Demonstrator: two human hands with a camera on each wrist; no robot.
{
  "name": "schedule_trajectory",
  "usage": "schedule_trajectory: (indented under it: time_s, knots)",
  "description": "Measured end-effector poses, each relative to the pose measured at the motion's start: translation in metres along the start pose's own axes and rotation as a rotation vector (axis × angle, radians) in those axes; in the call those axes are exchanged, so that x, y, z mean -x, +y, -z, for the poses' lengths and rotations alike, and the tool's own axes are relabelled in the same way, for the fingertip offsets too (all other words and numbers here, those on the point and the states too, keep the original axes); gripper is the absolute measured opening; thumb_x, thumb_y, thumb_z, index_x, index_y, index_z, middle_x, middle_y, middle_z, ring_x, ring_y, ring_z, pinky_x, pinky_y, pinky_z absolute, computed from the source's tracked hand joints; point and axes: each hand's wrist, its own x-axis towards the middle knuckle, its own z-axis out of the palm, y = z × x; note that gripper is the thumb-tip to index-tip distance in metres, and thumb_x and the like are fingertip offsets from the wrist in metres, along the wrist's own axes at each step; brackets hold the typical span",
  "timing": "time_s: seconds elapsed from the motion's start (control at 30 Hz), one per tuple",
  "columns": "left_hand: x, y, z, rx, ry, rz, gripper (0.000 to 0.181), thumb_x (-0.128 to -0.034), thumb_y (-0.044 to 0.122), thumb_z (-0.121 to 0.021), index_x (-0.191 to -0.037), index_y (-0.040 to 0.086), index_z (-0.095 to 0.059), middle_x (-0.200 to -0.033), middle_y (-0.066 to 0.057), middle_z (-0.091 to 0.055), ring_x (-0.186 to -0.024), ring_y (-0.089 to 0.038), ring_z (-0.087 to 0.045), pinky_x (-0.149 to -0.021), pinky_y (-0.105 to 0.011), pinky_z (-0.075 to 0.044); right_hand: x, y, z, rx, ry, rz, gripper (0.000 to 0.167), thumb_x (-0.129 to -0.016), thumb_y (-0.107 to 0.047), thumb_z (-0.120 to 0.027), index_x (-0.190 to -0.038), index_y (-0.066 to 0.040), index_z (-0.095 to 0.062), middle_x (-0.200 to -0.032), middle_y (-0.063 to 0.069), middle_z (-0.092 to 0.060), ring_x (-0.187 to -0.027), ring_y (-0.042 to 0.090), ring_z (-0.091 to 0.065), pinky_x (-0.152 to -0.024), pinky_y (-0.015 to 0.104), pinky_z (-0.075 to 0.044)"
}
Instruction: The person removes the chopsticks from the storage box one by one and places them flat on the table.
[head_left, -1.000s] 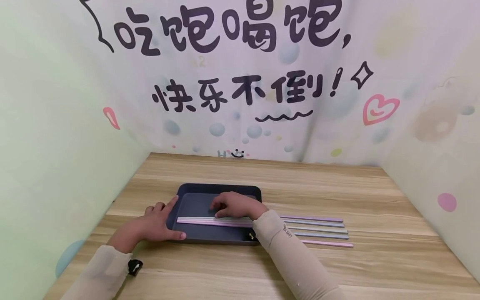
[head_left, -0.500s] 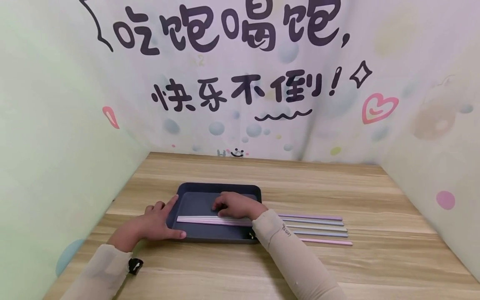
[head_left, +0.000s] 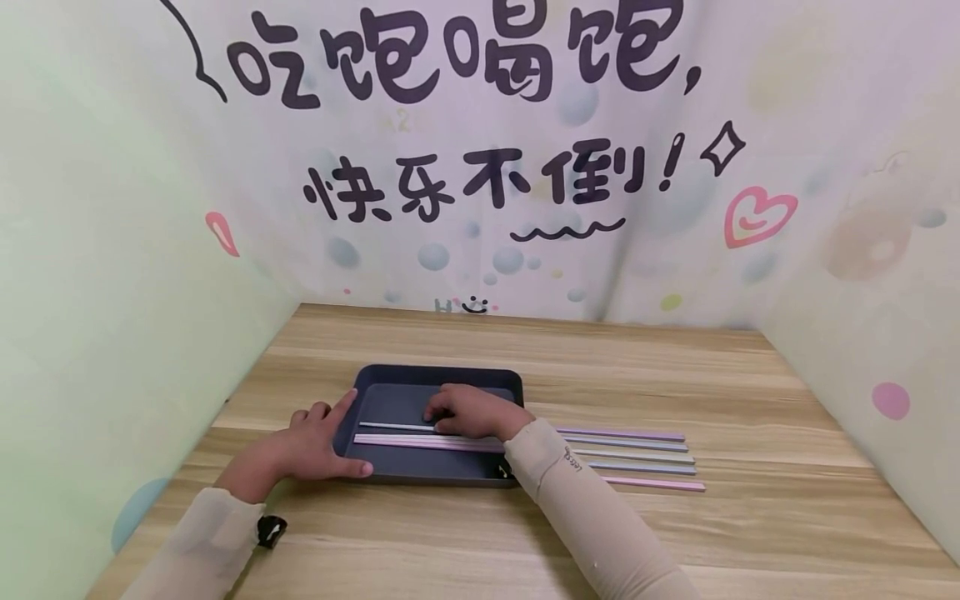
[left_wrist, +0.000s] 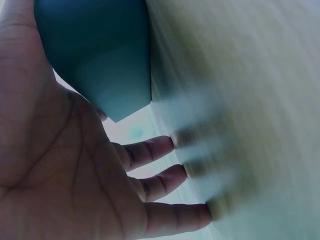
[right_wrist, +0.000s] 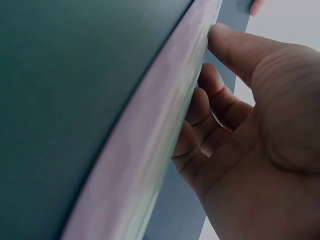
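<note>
The tray (head_left: 397, 397) sits on the bench (head_left: 420, 550), nearer its left edge than its right. On the rim facing that left edge rests the left hand (head_left: 309, 446), its grip apart, thumb and fingers spread. The right hand (head_left: 476, 411) is over the tray, fingers curled beside a pale stick (head_left: 393, 426); I cannot tell whether its grip clamps it. Between that stick and the bench's front lies a bundle (head_left: 401, 441), also in the tray. Five loose sticks (head_left: 637, 457) point toward the bench's right edge.
</note>
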Motion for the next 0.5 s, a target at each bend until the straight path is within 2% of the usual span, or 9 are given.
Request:
schedule_trajectory:
  time_s: [0.27,0.5]
  knots:
    - [-0.0001,0.0001,0.0001,-0.002,0.005,-0.002,0.127,-0.0709,0.072,-0.074,-0.157,0.003,-0.012,-0.135,-0.035,-0.036,-0.121,-0.056,-0.034,-0.087,-0.064,-0.044,-0.0019,0.0002,-0.0007,0.019,0.007,-0.009,0.015,-0.098,-0.016,-0.065,-0.111,-0.014,-0.070,-0.096,-0.006,-0.056,-0.087,0.009,-0.052,-0.080,0.024,-0.044]
    - [0.0005,0.0002,0.0003,-0.002,0.011,-0.009,0.126,-0.0715,0.071,-0.074,-0.157,0.003,-0.012,-0.135,-0.036,-0.036,-0.121,-0.057,-0.034,-0.087,-0.065,-0.043,-0.0021,-0.0016,-0.0001,0.036,0.017,0.007,0.012,-0.098,-0.013,-0.064,-0.108,-0.014,-0.071,-0.095,-0.006,-0.056,-0.086,0.010,-0.052,-0.079,0.024,-0.044]
